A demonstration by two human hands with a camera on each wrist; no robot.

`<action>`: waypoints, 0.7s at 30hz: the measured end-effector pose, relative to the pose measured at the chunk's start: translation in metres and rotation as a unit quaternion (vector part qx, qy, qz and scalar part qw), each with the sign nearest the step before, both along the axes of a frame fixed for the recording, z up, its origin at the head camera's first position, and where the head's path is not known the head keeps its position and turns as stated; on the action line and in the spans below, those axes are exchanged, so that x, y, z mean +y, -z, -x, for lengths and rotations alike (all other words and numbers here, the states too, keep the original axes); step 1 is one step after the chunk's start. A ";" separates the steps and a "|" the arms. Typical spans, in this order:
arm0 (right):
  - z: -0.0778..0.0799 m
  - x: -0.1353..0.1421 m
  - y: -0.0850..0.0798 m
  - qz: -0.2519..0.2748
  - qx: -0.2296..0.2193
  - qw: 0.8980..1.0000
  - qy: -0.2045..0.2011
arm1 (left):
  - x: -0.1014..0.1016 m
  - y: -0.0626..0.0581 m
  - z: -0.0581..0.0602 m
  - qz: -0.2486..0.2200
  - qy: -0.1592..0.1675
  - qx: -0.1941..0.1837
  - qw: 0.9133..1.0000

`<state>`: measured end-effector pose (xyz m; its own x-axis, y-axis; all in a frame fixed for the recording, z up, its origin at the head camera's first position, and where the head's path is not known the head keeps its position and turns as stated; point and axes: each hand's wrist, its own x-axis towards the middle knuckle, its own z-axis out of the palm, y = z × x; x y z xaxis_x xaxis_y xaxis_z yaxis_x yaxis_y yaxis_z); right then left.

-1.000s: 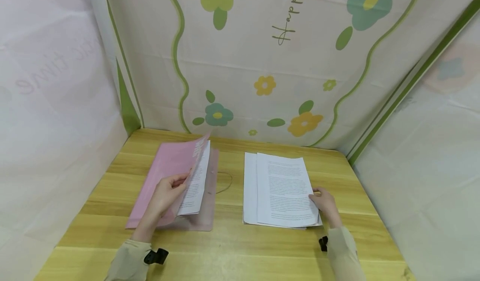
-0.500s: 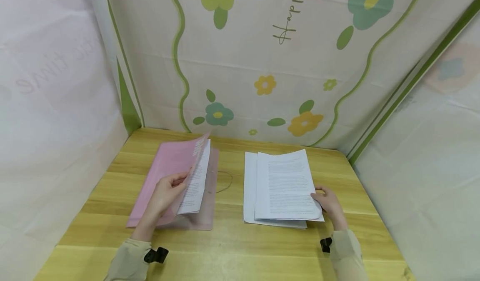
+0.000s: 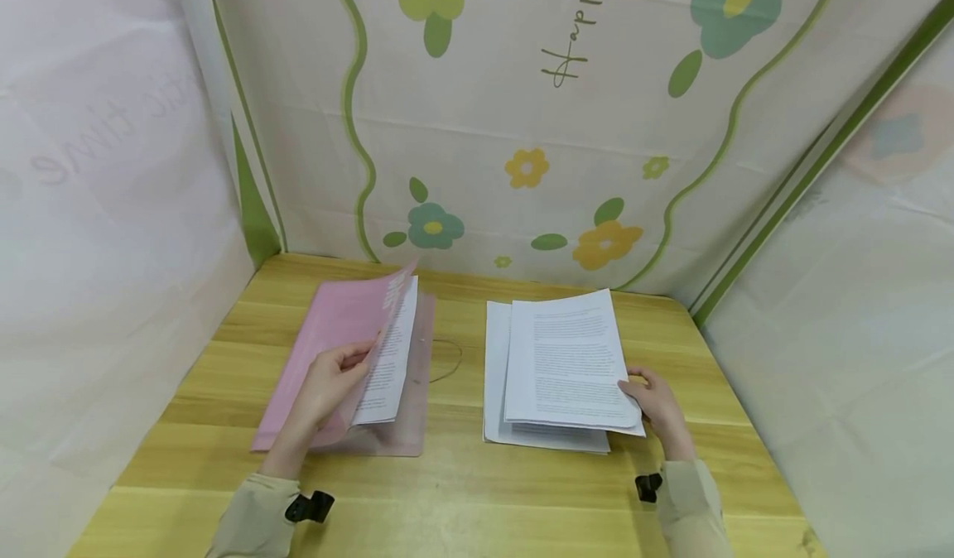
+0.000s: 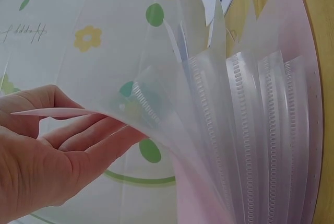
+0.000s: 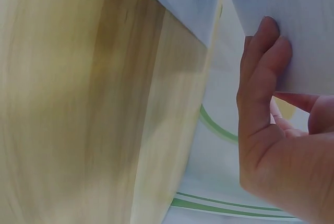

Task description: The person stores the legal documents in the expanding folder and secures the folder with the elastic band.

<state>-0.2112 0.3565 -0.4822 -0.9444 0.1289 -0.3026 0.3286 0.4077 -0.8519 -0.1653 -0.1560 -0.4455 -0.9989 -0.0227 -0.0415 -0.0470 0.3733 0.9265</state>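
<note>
My left hand (image 3: 330, 384) pinches the raised pink cover of a document folder (image 3: 343, 314) on the left of the table. Between its covers, clear sleeves (image 4: 245, 130) with perforated strips fan out in the left wrist view, and printed pages (image 3: 389, 367) show at the folder's open side. On the right, my right hand (image 3: 656, 401) grips the right edge of a printed sheet (image 3: 570, 367), which is lifted at its near and right edges. In the right wrist view, fingers (image 5: 269, 72) lie against the sheet's underside. Beneath it rests a paper stack (image 3: 497, 376).
A thin elastic loop (image 3: 455, 363) sticks out from the folder's right side. The wooden table (image 3: 462, 492) is enclosed by fabric walls (image 3: 462, 111) with a flower print at the back and on both sides.
My right hand has raised the printed sheet off the stack, its near edge now higher and the stack below more exposed. The left hand and the folder have stayed put.
</note>
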 end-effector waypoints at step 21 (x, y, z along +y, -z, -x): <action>-0.002 -0.017 0.002 0.035 -0.002 0.999 0.008 | 0.001 -0.001 0.001 0.009 -0.013 -0.003 1.000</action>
<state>-0.2097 0.3391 -0.4847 -0.9408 0.1224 -0.3160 0.3388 0.3420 -0.8765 -0.1663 -0.1548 -0.4446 -0.9976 -0.0504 -0.0467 -0.0626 0.3883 0.9194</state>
